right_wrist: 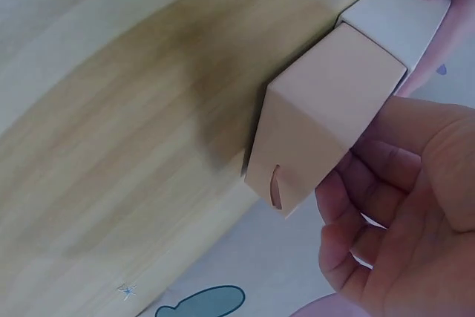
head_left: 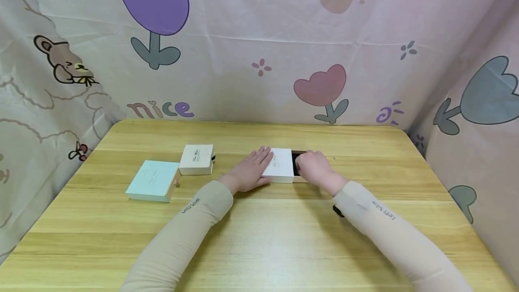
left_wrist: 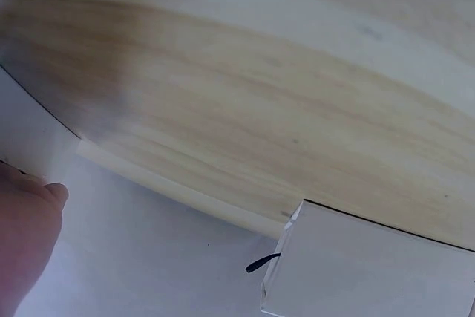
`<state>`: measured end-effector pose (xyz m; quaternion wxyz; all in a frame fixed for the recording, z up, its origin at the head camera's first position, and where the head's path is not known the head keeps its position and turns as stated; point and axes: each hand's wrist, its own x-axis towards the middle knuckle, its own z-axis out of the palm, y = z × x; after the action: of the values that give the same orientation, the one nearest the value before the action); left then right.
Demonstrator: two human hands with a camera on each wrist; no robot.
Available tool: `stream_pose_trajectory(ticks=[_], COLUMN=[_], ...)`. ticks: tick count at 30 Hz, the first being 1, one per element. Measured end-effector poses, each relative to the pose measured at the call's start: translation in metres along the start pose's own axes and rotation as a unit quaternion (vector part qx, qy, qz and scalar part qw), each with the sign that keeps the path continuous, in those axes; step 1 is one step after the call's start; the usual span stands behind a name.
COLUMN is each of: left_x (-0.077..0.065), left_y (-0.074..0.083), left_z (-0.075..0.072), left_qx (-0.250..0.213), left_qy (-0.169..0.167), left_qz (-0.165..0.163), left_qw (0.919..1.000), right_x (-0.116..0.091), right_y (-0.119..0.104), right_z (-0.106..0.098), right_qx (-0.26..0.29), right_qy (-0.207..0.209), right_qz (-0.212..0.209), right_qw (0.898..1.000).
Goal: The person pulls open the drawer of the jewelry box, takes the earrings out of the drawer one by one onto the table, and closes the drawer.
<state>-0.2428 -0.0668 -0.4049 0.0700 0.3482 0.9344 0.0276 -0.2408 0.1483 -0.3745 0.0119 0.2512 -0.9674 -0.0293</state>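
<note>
White box (head_left: pixel 281 166) on bench (head_left: pixel 259 242), drawer (head_left: pixel 299 179) part-way out. Left hand (head_left: pixel 251 171) flat on box top, fingers straight. Right hand (head_left: pixel 315 168), fingers bent, at drawer; cannot quite tell whether it pinches anything.

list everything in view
White box: 1, white, mid-table
Drawer: 1, tan, partly out of white box
Cream box: 1, cream, left of white box
Black tab: 1, black, cream box's right side
Mint box: 1, pale mint, leftmost
Table: 1, wood-toned, beneath boxes
Printed fabric: count unclear, pale, behind, beside table
Black item: 1, black, right of drawer, unidentifiable
Sleeves: 2, beige, both forearms
Left hand: 1, bare, resting on white box
Right hand: 1, bare, at drawer
</note>
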Motion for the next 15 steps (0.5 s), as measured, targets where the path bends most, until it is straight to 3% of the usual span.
stream_pose_trajectory(ticks=[7,15], left_x=[0.0,-0.002], left_y=[0.0,0.002], left_z=[-0.001,-0.002], left_qx=[0.005,0.008], left_qy=[0.0,-0.006], left_qz=[-0.004,-0.008], left_qw=[1.0,0.9999], right_x=[0.004,0.006], right_y=[0.006,0.015], right_z=[-0.004,-0.01], right_qx=[0.066,0.162], right_qy=[-0.048,-0.118], right_qz=[0.002,0.008], right_qw=[0.997,0.98])
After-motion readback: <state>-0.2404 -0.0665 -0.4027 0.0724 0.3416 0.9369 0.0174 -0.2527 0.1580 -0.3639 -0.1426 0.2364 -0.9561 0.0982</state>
